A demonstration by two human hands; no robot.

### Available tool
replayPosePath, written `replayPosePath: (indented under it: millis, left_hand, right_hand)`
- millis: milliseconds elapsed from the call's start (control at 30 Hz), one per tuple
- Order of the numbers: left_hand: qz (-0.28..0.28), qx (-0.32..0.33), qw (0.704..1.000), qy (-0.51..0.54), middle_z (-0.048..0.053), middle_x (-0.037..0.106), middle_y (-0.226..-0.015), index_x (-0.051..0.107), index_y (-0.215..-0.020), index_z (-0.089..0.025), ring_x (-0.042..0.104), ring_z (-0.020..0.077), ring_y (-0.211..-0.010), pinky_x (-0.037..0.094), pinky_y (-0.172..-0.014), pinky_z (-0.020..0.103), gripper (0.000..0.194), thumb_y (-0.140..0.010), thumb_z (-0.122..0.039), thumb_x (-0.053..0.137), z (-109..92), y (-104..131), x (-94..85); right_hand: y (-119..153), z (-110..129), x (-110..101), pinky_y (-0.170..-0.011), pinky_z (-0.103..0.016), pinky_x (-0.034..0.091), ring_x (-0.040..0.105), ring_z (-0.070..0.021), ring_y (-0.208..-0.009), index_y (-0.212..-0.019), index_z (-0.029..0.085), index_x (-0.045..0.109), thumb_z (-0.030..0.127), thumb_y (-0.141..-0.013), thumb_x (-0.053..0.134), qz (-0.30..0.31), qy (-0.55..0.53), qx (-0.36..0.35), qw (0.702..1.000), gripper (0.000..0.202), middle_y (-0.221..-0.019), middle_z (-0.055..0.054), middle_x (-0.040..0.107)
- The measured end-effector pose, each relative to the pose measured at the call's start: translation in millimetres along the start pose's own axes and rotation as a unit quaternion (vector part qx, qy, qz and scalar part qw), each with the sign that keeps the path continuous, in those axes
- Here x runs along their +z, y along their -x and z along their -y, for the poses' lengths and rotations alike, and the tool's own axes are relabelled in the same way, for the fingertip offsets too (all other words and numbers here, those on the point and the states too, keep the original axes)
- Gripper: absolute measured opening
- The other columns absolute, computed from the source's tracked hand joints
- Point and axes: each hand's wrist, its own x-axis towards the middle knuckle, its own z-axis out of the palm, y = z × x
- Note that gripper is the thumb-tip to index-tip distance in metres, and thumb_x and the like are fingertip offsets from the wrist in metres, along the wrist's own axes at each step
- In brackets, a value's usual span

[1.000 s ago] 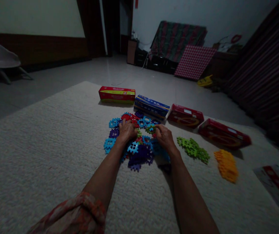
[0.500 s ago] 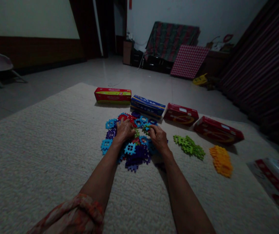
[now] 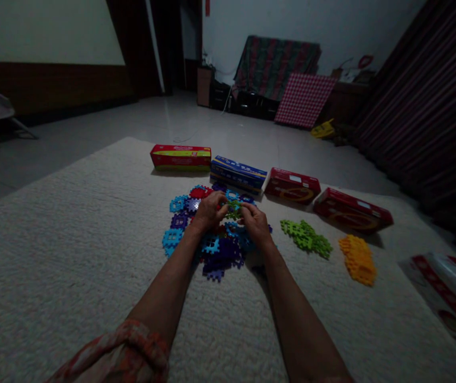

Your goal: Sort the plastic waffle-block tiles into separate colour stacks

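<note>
Green piece [image 3: 234, 208] looks small, with notched edges.

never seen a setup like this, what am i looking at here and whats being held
There is no robot here: these are a person's own bare hands, seen by a camera worn on the head, looking forward and down. The left hand and right hand pinch a green notched piece between them; whether it is one piece or several joined is too small to tell. Under them, on a pale mat, lies a mixed pile of blue, purple and red pieces. To the right are a green pile and an orange pile. Behind stand a red-and-yellow box, a blue box and two dark red ones.
</note>
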Motion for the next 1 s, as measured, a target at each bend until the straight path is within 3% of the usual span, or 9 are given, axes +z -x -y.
replayPosePath:
  millis: [67,167,300,467,600,767,867,1000]
  left_hand:
    - [0.025,-0.007,1.000,0.012,0.006,0.074,-0.091,0.064,-0.086,-0.020,0.070,0.0190,-0.084,0.055,-0.081,0.031,0.007,-0.081,-0.016,0.061,0.3,-0.2,-0.5]
    - [0.045,-0.029,0.998,0.037,0.003,0.073,-0.081,0.065,-0.083,-0.020,0.068,0.0171,-0.074,0.054,-0.072,0.028,0.003,-0.081,-0.019,0.063,-1.0,-0.1,-2.9]
    - [0.053,-0.048,0.996,0.058,0.002,0.075,-0.081,0.067,-0.080,-0.021,0.069,0.0169,-0.074,0.053,-0.074,0.026,0.006,-0.081,-0.025,0.064,-3.9,1.4,-5.3]
    - [0.050,-0.069,0.994,0.063,0.003,0.079,-0.092,0.073,-0.090,-0.023,0.072,0.0193,-0.083,0.055,-0.080,0.028,0.018,-0.082,-0.034,0.061,-2.9,2.2,-5.2]
    - [0.026,-0.100,0.994,0.046,0.004,0.079,-0.099,0.075,-0.092,-0.022,0.073,0.0208,-0.088,0.056,-0.085,0.030,0.023,-0.081,-0.034,0.058,-1.6,2.3,-9.9]
    - [0.005,-0.122,0.992,0.035,0.005,0.079,-0.097,0.076,-0.090,-0.021,0.073,0.0209,-0.089,0.056,-0.085,0.030,0.026,-0.082,-0.032,0.054,1.9,3.2,-13.8]
    - [0.003,-0.130,0.991,0.030,0.004,0.079,-0.094,0.076,-0.089,-0.022,0.073,0.0210,-0.088,0.056,-0.084,0.030,0.026,-0.082,-0.032,0.053,6.3,3.0,-13.8]
    - [-0.028,-0.147,0.989,-0.017,0.004,0.079,-0.095,0.076,-0.088,-0.022,0.072,0.0214,-0.091,0.055,-0.089,0.033,0.025,-0.083,-0.028,0.053,15.2,2.4,-19.5]
  right_hand:
    - [-0.4,0.2,0.6,-0.065,-0.032,0.058,0.066,-0.0160,-0.064,-0.109,0.020,0.071,0.047,-0.081,0.057,0.010,-0.020,0.003,1.000,0.041,-0.087,-0.001,0.071]
    - [0.2,-1.1,0.7,-0.069,-0.032,0.058,0.067,-0.0171,-0.070,-0.108,0.019,0.070,0.043,-0.077,0.064,0.020,-0.032,-0.003,0.999,0.040,-0.089,-0.003,0.073]
    - [2.1,-4.5,2.5,-0.076,-0.032,0.057,0.068,-0.0179,-0.077,-0.109,0.018,0.070,0.033,-0.071,0.072,0.036,-0.022,-0.026,0.999,0.041,-0.087,-0.002,0.074]
    - [-2.9,-4.2,-9.3,-0.075,-0.029,0.056,0.068,-0.0162,-0.076,-0.110,0.020,0.071,0.027,-0.074,0.065,-0.011,0.026,-0.043,0.999,0.037,-0.085,0.000,0.074]
    - [-4.8,-2.6,-53.3,-0.077,-0.030,0.056,0.068,-0.0169,-0.079,-0.115,0.021,0.070,0.029,-0.077,0.058,-0.094,0.100,-0.055,0.989,0.041,-0.091,-0.001,0.075]
    - [1.7,-10.5,-121.9,-0.090,-0.039,0.054,0.069,-0.0218,-0.090,-0.105,0.020,0.074,0.025,-0.075,0.052,-0.167,0.203,-0.032,0.964,0.037,-0.102,-0.006,0.077]
    - [12.3,-12.6,-149.6,-0.094,-0.041,0.053,0.069,-0.0249,-0.098,-0.104,0.018,0.075,0.024,-0.075,0.050,-0.175,0.241,-0.008,0.955,0.038,-0.106,-0.010,0.076]
    - [22.9,-14.5,-174.6,-0.090,-0.039,0.053,0.070,-0.0260,-0.095,-0.105,0.015,0.076,0.021,-0.075,0.049,-0.161,0.327,0.046,0.930,0.041,-0.102,-0.012,0.076]
